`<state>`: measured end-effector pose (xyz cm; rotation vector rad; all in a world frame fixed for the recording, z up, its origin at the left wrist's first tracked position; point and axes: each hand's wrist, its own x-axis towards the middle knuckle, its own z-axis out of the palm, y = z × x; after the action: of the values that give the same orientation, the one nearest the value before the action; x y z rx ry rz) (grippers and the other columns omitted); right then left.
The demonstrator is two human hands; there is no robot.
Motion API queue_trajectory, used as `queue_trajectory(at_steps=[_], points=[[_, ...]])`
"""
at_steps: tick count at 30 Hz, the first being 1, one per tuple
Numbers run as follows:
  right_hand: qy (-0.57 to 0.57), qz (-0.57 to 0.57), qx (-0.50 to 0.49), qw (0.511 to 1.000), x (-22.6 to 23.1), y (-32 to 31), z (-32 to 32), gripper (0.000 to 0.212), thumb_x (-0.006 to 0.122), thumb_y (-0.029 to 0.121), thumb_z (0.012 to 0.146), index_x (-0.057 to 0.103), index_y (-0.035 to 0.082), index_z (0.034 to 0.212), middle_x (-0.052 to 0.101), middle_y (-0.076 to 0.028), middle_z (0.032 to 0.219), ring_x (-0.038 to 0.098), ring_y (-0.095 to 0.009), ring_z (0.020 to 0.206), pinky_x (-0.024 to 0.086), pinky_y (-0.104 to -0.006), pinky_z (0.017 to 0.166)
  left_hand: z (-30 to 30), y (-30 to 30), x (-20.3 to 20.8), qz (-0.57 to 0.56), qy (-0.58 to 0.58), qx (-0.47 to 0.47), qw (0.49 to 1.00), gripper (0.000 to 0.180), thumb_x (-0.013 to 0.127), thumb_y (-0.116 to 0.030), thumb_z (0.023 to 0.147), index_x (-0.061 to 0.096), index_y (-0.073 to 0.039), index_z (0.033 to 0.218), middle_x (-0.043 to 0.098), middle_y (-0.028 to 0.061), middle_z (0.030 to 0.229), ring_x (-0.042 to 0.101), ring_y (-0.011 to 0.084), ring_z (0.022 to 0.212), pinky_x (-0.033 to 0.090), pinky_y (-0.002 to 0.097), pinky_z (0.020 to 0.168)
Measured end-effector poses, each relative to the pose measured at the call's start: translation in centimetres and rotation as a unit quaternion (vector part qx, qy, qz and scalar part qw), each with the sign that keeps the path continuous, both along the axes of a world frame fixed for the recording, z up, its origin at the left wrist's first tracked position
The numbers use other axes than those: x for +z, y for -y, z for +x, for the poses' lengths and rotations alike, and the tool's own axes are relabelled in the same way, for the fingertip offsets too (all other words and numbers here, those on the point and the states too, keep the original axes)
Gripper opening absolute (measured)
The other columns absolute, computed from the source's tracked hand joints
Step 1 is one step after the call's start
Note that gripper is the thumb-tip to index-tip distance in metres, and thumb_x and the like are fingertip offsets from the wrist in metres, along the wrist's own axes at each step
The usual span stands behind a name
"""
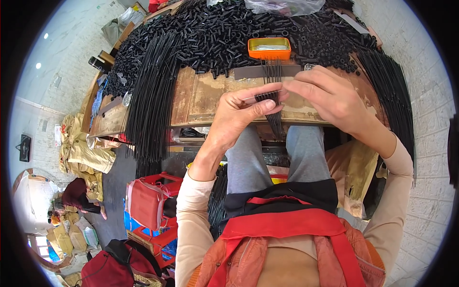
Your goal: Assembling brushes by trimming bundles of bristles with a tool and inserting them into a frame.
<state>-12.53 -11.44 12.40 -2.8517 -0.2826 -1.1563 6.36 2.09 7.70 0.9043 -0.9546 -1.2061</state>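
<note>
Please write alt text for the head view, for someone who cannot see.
A person's left hand pinches a row of small black pieces, thin black rods showing above and below, with the right hand close by. Beyond, a wooden table holds an orange box and heaped black tubes.

Hands: 2, left hand (230,115) and right hand (333,97). Held stick bundle (273,120): 1, sticks too packed to count. Wooden table (201,98): 1. Bundles on it: 2, left bundle (152,95) and right bundle (392,91). Orange tin (269,55): 1. Black tubes (210,36): one heap, uncountable.
</note>
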Motion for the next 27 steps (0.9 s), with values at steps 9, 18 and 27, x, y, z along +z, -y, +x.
queue_trajectory(at_steps=[9, 18, 27], points=[[-0.053, 0.101, -0.190, 0.975, -4.2, 8.7, 1.2, 0.023, 0.060, 0.006, 0.088, 0.066, 0.004, 0.111, 0.067, -0.014, 0.099, 0.066, -0.031, 0.084, 0.054, -0.0356, 0.073, -0.2, 2.3, -10.2, -0.107, 0.691, 0.106, 0.707, 0.099, 0.086, -0.027, 0.058, 0.041, -0.018, 0.146, 0.038, 0.0167, 0.150, 0.038, 0.0333, 0.137, 0.035, 0.0474, 0.110], [-0.106, 0.105, -0.202, 0.968, -10.7, 20.2, 10.7, 0.016, 0.058, 0.016, 0.090, 0.068, 0.005, 0.096, 0.068, -0.011, 0.090, 0.065, -0.032, 0.085, 0.052, -0.0397, 0.073, 0.7, 4.4, -12.8, -0.093, 0.716, 0.045, 0.691, 0.087, 0.070, -0.005, 0.059, 0.048, -0.020, 0.141, 0.030, 0.0152, 0.155, 0.027, 0.0320, 0.144, 0.025, 0.0487, 0.116], [-0.274, 0.100, -0.262, 0.920, -13.7, 23.6, 16.2, 0.013, 0.062, 0.004, 0.075, 0.072, 0.000, 0.083, 0.067, -0.022, 0.078, 0.068, -0.038, 0.074, 0.054, -0.0438, 0.067, 1.6, 6.1, -11.2, -0.057, 0.724, -0.025, 0.687, 0.092, 0.056, 0.006, 0.065, 0.038, -0.028, 0.148, 0.018, 0.0170, 0.159, 0.016, 0.0365, 0.148, 0.017, 0.0521, 0.117]])
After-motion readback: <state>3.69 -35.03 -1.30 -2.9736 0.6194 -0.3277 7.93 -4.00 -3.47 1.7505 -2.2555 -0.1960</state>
